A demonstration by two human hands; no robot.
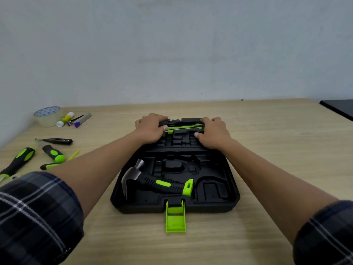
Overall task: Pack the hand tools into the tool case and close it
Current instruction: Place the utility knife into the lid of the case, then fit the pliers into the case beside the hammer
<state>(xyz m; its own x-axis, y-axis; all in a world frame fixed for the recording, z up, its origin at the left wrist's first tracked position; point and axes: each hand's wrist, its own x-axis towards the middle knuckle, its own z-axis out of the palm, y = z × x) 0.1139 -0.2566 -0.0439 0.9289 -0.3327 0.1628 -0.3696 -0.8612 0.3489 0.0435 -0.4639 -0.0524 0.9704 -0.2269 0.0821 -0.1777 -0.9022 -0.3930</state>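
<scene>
Even, diffuse indoor light; soft shadows beneath the forearms on the surface [267,131]. Wide-angle distortion bends the edges; the sleeves [38,217] at the lower corners appear blurred.

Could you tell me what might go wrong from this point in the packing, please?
The long green-and-black tool that the left hand and right hand grip at the tool case's far half may not seat and could drop out on closing. Screwdrivers lie unpacked on the table, easily forgotten.

text: none legible | tape roll [47,116] print: too blurred
</scene>
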